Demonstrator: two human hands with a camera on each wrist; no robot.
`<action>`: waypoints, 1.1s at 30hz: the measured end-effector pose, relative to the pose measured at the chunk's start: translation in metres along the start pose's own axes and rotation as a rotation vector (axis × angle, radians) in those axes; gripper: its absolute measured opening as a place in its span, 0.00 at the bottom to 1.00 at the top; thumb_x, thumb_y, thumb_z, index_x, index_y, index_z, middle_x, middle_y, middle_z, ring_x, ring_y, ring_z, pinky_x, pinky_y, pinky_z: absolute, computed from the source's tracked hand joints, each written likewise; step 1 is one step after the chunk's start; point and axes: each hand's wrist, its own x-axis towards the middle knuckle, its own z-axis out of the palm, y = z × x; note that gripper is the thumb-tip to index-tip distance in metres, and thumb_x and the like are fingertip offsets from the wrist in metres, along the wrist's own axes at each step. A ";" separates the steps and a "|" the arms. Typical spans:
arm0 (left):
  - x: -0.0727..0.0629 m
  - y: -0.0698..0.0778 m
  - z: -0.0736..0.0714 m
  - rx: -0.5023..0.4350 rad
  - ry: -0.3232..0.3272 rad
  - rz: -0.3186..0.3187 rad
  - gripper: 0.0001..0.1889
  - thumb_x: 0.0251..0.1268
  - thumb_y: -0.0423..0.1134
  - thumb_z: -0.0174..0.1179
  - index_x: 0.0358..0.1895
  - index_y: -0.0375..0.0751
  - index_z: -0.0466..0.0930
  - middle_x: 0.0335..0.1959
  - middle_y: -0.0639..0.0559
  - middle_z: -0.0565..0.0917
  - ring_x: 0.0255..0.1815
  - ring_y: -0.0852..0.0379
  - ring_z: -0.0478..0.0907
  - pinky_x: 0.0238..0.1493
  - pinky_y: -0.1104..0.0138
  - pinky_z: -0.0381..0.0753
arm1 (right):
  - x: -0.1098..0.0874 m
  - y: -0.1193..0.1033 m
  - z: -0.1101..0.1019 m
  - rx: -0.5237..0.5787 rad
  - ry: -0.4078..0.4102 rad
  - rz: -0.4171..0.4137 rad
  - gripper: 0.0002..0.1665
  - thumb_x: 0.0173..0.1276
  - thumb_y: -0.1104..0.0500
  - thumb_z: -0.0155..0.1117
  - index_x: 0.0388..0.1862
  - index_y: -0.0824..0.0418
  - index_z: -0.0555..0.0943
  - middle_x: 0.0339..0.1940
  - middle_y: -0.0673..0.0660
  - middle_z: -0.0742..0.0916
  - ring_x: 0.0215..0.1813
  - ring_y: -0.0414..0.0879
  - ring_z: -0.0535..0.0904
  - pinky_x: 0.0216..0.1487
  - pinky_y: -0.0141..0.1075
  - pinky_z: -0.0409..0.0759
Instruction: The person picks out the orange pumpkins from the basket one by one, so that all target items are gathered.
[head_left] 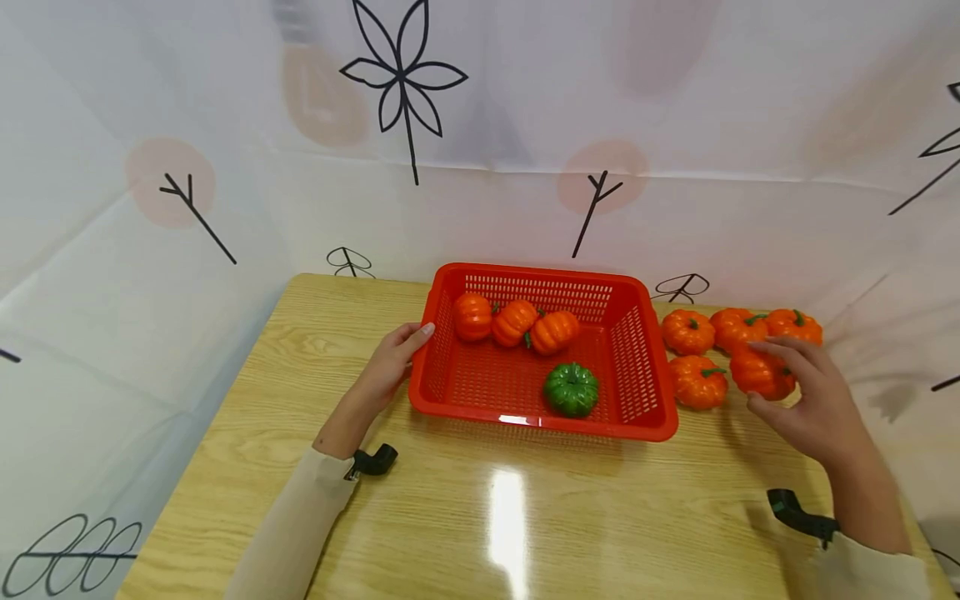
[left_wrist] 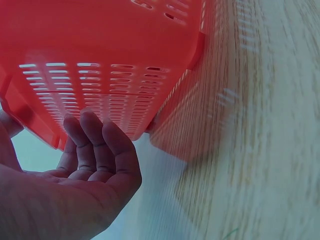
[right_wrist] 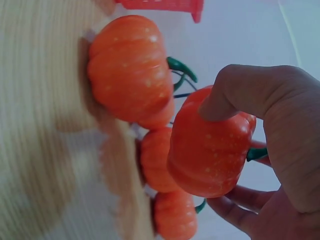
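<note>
My right hand (head_left: pixel 817 408) pinches an orange toy pumpkin (head_left: pixel 759 373) between thumb and fingers; its green stem points toward the palm in the right wrist view. Just left of it lies another orange pumpkin (head_left: pixel 697 383), with several more pumpkins (head_left: pixel 738 329) in a row behind. At the left end of a red plastic basket (head_left: pixel 543 423), my left hand (head_left: pixel 386 367) grips the rim, thumb on top and curled fingers (left_wrist: pixel 92 130) against the slotted outer wall. Inside the basket, three orange pumpkins (head_left: pixel 514 323) line the back and a green pumpkin (head_left: pixel 572 390) sits near the front.
The basket stands on a light wooden table (head_left: pixel 420 517) near its back edge. A white patterned cloth (head_left: pixel 510 100) hangs close behind and along the sides. Each wrist wears a black camera mount, one left (head_left: pixel 375 460), one right (head_left: pixel 798 515).
</note>
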 end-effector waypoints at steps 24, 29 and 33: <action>-0.001 -0.002 0.000 -0.002 0.006 0.004 0.30 0.82 0.56 0.57 0.70 0.33 0.72 0.64 0.33 0.79 0.56 0.49 0.84 0.54 0.63 0.86 | -0.015 0.019 0.018 -0.089 -0.117 0.099 0.37 0.47 0.75 0.76 0.61 0.69 0.79 0.64 0.78 0.74 0.60 0.80 0.67 0.59 0.70 0.59; -0.001 -0.002 0.000 0.003 0.001 0.004 0.31 0.82 0.56 0.56 0.71 0.33 0.72 0.64 0.33 0.79 0.57 0.48 0.83 0.55 0.62 0.86 | -0.013 0.021 0.020 -0.105 -0.108 0.080 0.39 0.46 0.75 0.76 0.62 0.70 0.79 0.64 0.79 0.74 0.59 0.80 0.67 0.55 0.71 0.60; 0.000 -0.002 0.001 0.007 0.000 0.003 0.31 0.83 0.56 0.56 0.71 0.33 0.72 0.64 0.33 0.79 0.57 0.47 0.83 0.55 0.62 0.86 | -0.013 0.022 0.021 -0.120 -0.114 0.076 0.42 0.47 0.75 0.76 0.65 0.71 0.77 0.65 0.80 0.73 0.58 0.81 0.67 0.55 0.73 0.62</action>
